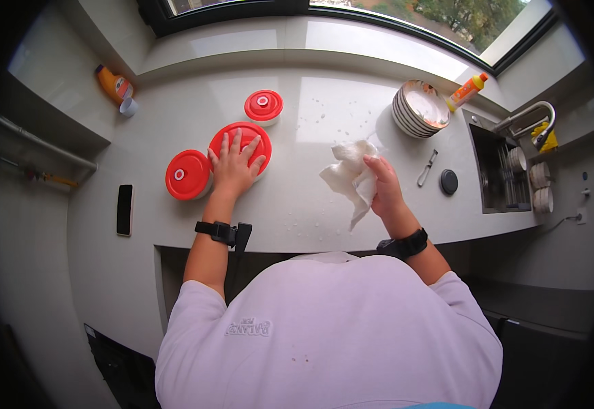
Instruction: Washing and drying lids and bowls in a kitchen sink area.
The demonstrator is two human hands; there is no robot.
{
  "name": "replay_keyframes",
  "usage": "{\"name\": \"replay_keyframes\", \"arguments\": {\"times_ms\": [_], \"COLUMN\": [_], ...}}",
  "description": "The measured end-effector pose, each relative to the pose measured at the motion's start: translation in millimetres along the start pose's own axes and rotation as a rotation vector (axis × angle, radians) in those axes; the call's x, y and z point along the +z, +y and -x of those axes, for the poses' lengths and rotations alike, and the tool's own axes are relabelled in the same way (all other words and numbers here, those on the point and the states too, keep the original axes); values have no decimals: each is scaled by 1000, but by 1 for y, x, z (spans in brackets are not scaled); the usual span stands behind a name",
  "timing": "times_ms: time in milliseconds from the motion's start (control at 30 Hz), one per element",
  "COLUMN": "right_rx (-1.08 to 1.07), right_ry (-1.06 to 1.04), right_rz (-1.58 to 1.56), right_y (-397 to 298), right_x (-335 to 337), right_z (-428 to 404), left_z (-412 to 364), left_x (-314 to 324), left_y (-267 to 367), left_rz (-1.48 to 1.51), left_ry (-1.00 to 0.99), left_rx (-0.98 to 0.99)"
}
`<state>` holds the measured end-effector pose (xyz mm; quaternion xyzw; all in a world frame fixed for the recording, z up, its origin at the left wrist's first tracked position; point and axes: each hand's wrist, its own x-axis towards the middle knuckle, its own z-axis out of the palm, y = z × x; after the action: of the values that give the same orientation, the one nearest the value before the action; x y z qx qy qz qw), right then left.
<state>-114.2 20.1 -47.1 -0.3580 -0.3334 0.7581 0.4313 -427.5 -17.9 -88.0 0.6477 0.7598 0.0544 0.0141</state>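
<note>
My left hand [234, 166] lies with fingers spread on the red lid of the largest round container [224, 134]. A second red-lidded container [192, 179] stands at its left and a smaller one [264, 106] just behind it. My right hand [385, 185] grips a crumpled white cloth or paper towel [350, 168], which hangs from the fingers above the counter. Water drops [322, 116] dot the pale countertop on the far side of the cloth, and more lie near the front edge.
A stack of bowls or plates [422, 110] stands at the back right, beside an orange-yellow bottle [468, 92]. A peeler [427, 167] and a dark round lid [448, 182] lie before the sink [501, 208]. At left are a phone [125, 209], an orange bottle [113, 84] and a small cup [129, 107].
</note>
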Motion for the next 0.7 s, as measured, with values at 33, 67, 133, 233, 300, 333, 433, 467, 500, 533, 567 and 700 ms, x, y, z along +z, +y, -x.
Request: {"name": "replay_keyframes", "arguments": {"times_ms": [33,67,133,233,300,333,433,467,500,533,567,700], "right_rx": [5,5,14,30,24,18,7,1,-8,-18,-25,-51], "right_ry": [8,10,3,15,15,14,28,32,30,29,35,54], "right_rz": [-2,-3,-7,-4,0,4,1,-1,-15,-29,-31,-69], "right_y": [1,0,-1,3,3,2,2,2,1,1,1,6], "right_x": [0,2,5,4,7,9,13,14,15,15,14,15], "right_z": [-1,-1,0,-3,-3,-3,-1,-1,0,1,2,9], "left_z": [-1,-1,-1,-2,-2,-1,1,1,1,1,1,-1], "left_x": [-1,-1,-2,-3,0,3,9,10,10,10,11,17], "left_y": [1,2,3,3,3,1,-1,-2,-2,-1,0,-2], "left_rz": [-1,-7,-13,-27,-44,-44,-63,-61,-58,-57,-49,-30], "left_ry": [-2,-17,-36,-52,-46,-45,25,38,52,54,63,112], "left_rx": [2,-6,-12,-16,-19,-18,-4,-6,-7,1,2,18]}}
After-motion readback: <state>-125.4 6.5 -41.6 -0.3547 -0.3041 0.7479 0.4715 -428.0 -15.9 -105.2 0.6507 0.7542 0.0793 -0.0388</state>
